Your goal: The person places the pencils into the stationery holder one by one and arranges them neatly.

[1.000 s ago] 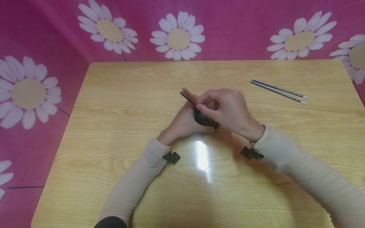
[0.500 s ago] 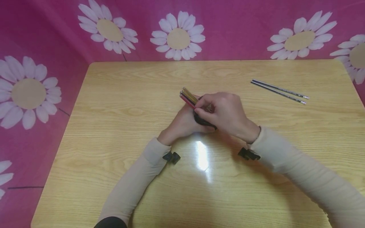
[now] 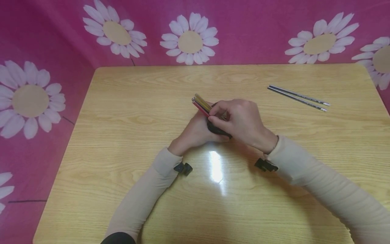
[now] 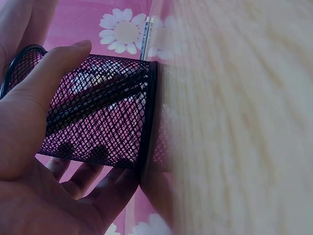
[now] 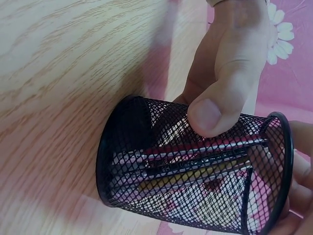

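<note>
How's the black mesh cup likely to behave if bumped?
The mesh cup is probably light, its wall being open netting. The pencils leaning inside might make it tip more readily; its round wall could let it roll once toppled.

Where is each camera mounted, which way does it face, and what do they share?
Head: worn on the head, facing forward and down over the table; the left grip, right grip and both sleeves show.
Left wrist: worn there, facing the mesh cup; the left grip curls round it.
Right wrist: worn there, facing the cup from another side, pencils visible through it; the left grip shows at the top, part of the right grip at the right edge.
Shared: both wrist views show cup, table and left grip.
</note>
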Available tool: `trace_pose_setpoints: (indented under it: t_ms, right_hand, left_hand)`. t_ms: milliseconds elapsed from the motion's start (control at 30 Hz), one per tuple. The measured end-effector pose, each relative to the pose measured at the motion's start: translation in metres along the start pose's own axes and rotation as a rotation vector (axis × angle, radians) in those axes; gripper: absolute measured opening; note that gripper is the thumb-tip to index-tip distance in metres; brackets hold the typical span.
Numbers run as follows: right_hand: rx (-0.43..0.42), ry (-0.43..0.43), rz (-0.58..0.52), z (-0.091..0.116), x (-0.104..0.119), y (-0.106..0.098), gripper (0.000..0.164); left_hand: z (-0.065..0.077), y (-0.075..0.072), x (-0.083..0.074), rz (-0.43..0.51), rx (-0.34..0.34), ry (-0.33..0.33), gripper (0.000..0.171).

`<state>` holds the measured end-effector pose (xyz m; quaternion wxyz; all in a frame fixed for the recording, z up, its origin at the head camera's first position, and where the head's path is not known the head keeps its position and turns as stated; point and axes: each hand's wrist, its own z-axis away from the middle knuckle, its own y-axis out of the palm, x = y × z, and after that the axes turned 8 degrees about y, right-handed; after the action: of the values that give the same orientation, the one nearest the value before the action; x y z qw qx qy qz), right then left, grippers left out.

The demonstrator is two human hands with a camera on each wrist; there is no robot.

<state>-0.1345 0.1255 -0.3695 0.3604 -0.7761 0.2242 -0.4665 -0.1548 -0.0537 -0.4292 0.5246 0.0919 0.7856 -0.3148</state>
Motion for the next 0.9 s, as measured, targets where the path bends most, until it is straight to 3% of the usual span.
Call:
trace_pose_setpoints:
  t_ms: [467, 900]
  right_hand:
    - [-0.016, 0.015, -0.007, 0.002, -0.004, -0.003, 0.011]
    - [-0.16, -0.009, -0.074, 0.006, -0.016, -0.022, 0.008]
  left_hand:
    - [0.001, 0.0, -0.001, 0.001, -0.015, -0.024, 0.073]
    - [0.001, 0.001, -0.001, 0.006, -0.03, -0.049, 0.093]
